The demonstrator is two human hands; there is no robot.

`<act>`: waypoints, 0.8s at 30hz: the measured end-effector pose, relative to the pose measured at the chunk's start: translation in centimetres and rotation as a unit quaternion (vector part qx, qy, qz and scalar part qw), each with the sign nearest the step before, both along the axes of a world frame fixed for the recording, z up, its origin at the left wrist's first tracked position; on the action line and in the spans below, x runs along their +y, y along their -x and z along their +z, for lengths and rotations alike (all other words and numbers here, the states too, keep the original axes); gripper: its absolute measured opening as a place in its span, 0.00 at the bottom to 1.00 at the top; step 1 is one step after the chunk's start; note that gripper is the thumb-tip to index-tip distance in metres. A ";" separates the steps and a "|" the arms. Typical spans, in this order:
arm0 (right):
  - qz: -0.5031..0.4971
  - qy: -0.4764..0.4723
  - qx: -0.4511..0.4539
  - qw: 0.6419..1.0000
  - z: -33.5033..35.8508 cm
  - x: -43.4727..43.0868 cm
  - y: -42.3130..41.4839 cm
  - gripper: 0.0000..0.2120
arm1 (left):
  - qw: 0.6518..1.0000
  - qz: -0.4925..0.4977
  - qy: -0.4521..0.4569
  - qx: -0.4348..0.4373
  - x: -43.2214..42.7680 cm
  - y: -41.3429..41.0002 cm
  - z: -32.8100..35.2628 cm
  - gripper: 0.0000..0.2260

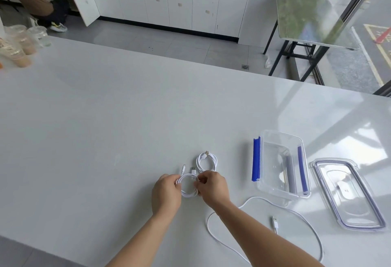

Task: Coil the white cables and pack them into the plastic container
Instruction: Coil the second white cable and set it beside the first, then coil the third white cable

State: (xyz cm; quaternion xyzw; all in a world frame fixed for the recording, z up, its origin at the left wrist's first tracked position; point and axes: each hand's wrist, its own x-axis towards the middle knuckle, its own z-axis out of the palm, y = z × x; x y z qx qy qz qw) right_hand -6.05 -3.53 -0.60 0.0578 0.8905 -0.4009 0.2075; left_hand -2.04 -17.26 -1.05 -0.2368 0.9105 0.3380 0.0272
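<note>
A coiled white cable (189,190) sits between my two hands just above the white table (105,129). My left hand (166,194) grips its left side and my right hand (212,188) pinches its right side; two plug ends stick up behind it. A second coiled white cable (207,162) lies on the table just beyond. A third white cable (300,216) lies uncoiled in a loose loop to my right, partly under my right forearm. The clear plastic container (282,164) with blue clips stands open and empty at the right.
The container's clear lid (349,194) lies flat to the right of it. Several plastic cups with drinks (20,42) stand at the table's far left. A person in brown stands by the white cabinets beyond. A folding table (306,19) is at the back right.
</note>
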 end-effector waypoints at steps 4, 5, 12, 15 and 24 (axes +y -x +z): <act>-0.007 0.020 -0.003 1.000 0.0 0.2 0.2 0.06 | 1.000 -0.010 -0.026 0.011 0.1 -0.2 -0.2 0.11; -0.006 0.028 -0.005 1.000 -0.1 0.3 0.2 0.06 | 0.999 -0.010 -0.028 0.012 0.0 -0.2 -0.1 0.12; -0.031 0.084 -0.010 0.996 1.4 3.0 -0.5 0.08 | 1.000 0.002 0.005 0.030 0.4 -0.7 1.3 0.15; -0.058 0.127 -0.006 0.990 2.9 5.4 -1.7 0.07 | 0.998 -0.045 0.008 0.053 1.9 -1.1 2.1 0.14; -0.160 0.077 0.051 0.983 4.7 17.3 -8.4 0.07 | 0.977 -0.199 -0.050 0.065 10.4 -2.8 2.6 0.14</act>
